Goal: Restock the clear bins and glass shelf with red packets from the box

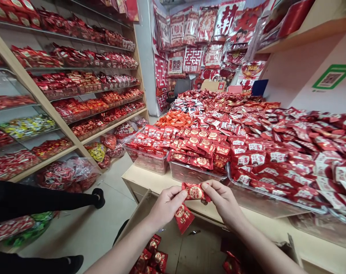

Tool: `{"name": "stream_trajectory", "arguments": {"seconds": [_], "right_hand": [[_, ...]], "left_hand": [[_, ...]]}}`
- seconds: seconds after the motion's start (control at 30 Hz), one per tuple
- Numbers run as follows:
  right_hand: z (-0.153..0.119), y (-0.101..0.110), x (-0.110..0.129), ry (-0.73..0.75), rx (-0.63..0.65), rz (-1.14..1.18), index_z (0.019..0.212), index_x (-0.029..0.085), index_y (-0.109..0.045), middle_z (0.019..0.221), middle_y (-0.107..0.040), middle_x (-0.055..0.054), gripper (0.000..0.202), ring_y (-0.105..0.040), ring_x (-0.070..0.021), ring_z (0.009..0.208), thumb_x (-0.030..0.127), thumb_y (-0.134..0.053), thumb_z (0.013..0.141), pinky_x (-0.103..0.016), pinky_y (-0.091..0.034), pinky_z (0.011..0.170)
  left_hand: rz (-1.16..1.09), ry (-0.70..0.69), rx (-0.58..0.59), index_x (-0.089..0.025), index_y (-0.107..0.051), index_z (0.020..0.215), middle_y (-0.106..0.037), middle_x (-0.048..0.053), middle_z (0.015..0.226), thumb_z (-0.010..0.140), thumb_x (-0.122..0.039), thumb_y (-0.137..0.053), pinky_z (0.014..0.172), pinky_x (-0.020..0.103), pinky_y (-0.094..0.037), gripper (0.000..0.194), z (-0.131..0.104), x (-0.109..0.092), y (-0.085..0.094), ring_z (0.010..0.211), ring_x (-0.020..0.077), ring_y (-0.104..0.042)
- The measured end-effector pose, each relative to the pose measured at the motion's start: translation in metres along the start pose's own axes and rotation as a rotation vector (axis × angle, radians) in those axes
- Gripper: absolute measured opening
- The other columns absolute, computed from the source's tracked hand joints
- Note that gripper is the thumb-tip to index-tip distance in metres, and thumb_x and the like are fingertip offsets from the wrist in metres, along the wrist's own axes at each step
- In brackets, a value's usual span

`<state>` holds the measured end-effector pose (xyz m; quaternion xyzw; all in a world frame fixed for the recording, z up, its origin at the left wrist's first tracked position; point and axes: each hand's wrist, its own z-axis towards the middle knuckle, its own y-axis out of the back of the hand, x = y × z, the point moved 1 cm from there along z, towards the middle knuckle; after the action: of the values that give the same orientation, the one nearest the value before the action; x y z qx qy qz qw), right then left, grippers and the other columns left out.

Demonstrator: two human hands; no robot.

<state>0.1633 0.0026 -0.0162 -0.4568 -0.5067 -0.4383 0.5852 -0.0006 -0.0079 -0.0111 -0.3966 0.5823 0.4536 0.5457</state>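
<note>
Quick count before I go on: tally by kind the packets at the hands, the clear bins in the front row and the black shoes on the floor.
Red packets: 2 (one between left hand and right hand, one just below)
Clear bins, front row: 4
Black shoes: 2
Total: 8

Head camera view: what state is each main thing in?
Held packet, roughly level; whether torn, unclear
Left hand, pinching its left end
Right hand, pinching its right end
Lower packet, tilted, below left hand
Middle front bin, lidless, heaped
Wooden shelves, stocked
</note>
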Motion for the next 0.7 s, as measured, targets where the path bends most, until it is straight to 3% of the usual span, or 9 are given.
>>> {"name": "stream_trajectory", "arguments": {"seconds": [0.13, 0.27, 0.53, 0.7], "right_hand": [[0.0, 0.001, 0.0, 0.005, 0.005, -0.069, 0.063, 0.016, -0.052, 0.053, -0.047, 0.003, 0.028, -0.041, -0.0094, 0.051, 0.039, -0.051, 0.078, -0.023, -0.033, 0.05], [0.0, 0.001, 0.003, -0.009, -0.003, -0.116, 0.06, 0.015, -0.053, 0.053, -0.048, 0.002, 0.028, -0.041, -0.0097, 0.052, 0.038, -0.053, 0.076, -0.023, -0.033, 0.052], [0.001, 0.002, 0.0, -0.106, -0.128, 0.128, 0.068, 0.013, -0.061, 0.054, -0.052, 0.001, 0.023, -0.039, -0.0077, 0.049, 0.036, -0.062, 0.07, -0.021, -0.032, 0.047], [0.0, 0.001, 0.001, -0.132, -0.092, 0.154, 0.072, 0.014, -0.059, 0.056, -0.055, 0.002, 0.021, -0.045, -0.0068, 0.048, 0.033, -0.065, 0.068, -0.02, -0.037, 0.047]], "left_hand": [[-0.015, 0.02, 0.076, -0.012, -0.059, 0.083, -0.051, 0.0, 0.066, 0.078, -0.038, -0.046, 0.059, 0.021, -0.034, 0.029, -0.004, 0.004, 0.001, 0.061, 0.0103, -0.042], [0.049, -0.015, 0.018, -0.013, -0.055, 0.07, -0.043, -0.002, 0.062, 0.081, -0.036, -0.043, 0.058, 0.021, -0.031, 0.028, -0.003, 0.005, 0.002, 0.061, 0.01, -0.037], [0.032, -0.01, 0.001, -0.015, -0.051, 0.068, -0.043, -0.003, 0.062, 0.08, -0.038, -0.043, 0.058, 0.021, -0.032, 0.027, 0.007, -0.001, 0.0, 0.06, 0.0098, -0.039], [0.014, 0.003, -0.055, -0.015, -0.051, 0.066, -0.044, -0.003, 0.062, 0.079, -0.038, -0.046, 0.057, 0.019, -0.033, 0.027, 0.007, 0.001, 0.004, 0.059, 0.0087, -0.039]]}}
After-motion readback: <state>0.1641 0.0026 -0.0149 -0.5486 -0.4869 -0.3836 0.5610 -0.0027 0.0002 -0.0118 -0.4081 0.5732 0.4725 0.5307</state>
